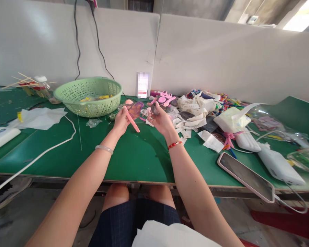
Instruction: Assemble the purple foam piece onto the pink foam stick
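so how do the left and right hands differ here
The left hand grips a long pink strip; the right hand has a dark lump at its fingers, though its grip is hard to make out. The left hand's wrist wears a pale bangle, the right hand's a red bracelet. Both hands are raised over the green table.

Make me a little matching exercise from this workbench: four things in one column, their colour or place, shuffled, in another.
Things:
1. Basket
2. Coral strip
3. Phone lying flat
4. Bracelet with red on it

Descriptions:
A. Around the right wrist
B. Held in the left hand
C. By the table's front edge
D. Light green

Pairs: 1-D, 2-B, 3-C, 4-A
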Tool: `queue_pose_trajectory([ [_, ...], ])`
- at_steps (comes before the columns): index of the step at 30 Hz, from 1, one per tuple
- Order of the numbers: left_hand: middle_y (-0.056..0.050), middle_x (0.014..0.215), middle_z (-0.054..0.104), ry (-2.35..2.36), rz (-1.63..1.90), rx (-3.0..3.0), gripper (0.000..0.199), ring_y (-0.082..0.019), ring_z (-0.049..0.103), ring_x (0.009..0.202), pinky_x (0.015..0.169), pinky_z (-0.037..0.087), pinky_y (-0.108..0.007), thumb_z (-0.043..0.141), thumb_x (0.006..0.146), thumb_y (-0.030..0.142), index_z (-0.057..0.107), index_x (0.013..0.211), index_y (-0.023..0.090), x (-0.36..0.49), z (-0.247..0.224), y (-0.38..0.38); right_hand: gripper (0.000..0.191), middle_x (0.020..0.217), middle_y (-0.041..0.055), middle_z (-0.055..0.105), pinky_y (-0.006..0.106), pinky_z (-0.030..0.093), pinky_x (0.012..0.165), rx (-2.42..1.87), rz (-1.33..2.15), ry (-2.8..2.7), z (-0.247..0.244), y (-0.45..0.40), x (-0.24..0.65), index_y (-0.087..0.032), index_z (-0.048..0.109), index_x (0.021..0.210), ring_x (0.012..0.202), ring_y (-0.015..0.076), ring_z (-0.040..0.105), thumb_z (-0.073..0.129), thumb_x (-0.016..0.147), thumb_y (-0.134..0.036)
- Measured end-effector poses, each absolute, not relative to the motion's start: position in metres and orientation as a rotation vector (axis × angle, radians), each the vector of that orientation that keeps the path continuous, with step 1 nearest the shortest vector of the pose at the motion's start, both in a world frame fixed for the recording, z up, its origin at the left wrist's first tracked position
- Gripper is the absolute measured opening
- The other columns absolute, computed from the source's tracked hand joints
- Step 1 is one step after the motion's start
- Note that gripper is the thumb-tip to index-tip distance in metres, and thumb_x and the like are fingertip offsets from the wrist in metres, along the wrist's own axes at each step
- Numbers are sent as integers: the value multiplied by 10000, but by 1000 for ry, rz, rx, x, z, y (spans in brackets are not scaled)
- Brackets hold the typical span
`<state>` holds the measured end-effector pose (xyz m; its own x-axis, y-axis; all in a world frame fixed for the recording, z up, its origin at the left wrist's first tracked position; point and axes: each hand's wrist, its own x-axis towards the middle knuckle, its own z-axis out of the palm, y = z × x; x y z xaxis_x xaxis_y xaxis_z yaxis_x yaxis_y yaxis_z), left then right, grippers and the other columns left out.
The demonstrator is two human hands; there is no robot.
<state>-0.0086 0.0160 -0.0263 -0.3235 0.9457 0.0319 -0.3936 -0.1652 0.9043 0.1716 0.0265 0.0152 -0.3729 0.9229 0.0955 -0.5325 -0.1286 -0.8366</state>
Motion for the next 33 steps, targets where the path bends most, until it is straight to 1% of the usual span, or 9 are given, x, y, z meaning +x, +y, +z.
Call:
queue_pose_trajectory([
  [3,-61,988,748,1045,1684,786,351,-198,724,965,909,560,-362,621,906,537,612,1029,209,-8,-26,16,250,720,-38,587,189,531,584,-655,1649,-939,13,28,171,-201,597,728,586,52,543,746,825,-377],
  [7,-64,999,751,1024,1668,805,355,-194,727,946,901,570,-365,628,902,537,619,1019,202,-6,-24,14,122,878,-14,701,199,580,756,-623,1639,-915,9,31,170,-204,680,872,753,67,645,757,780,-179],
  [9,-60,972,754,1014,1656,791,326,-187,727,924,897,575,-360,624,915,511,617,1008,198,-6,-23,13,147,835,-25,688,185,568,720,-605,1610,-918,9,33,171,-209,685,919,696,55,614,739,789,-169],
  [11,-58,946,754,1012,1645,785,306,-186,725,916,903,573,-359,629,918,491,617,994,195,-4,-22,12,110,716,-43,620,174,529,607,-624,1543,-921,9,35,172,-209,655,844,597,50,543,749,802,-248],
  [15,-68,1003,747,992,1627,843,337,-197,724,950,916,569,-374,666,888,505,637,1008,192,0,-19,8,494,513,-68,368,204,329,386,-741,1413,-905,8,37,176,-216,392,584,431,50,330,735,816,-484],
  [17,-69,1040,744,983,1624,884,361,-200,720,976,910,572,-369,666,882,521,652,1041,196,3,-16,6,597,460,-84,226,229,218,342,-826,1369,-868,6,37,177,-231,251,563,385,53,202,652,869,-549],
  [20,-62,1044,742,982,1619,908,367,-206,717,977,883,581,-358,672,878,516,669,1073,205,6,-13,4,596,434,-86,158,248,179,335,-849,1351,-864,4,36,177,-242,181,583,362,66,149,490,948,-598],
  [29,-66,1070,742,931,1584,930,426,-199,707,989,868,572,-309,770,791,502,678,1069,194,7,-9,2,617,395,-74,142,254,144,350,-873,1299,-891,8,35,171,-246,203,530,325,79,135,376,974,-638],
  [33,-68,1080,735,933,1602,933,402,-222,704,1020,895,568,-355,751,809,500,684,1067,198,6,-8,1,603,410,-68,205,246,163,382,-972,1186,-1158,6,32,169,-233,449,520,368,74,197,518,873,-717],
])
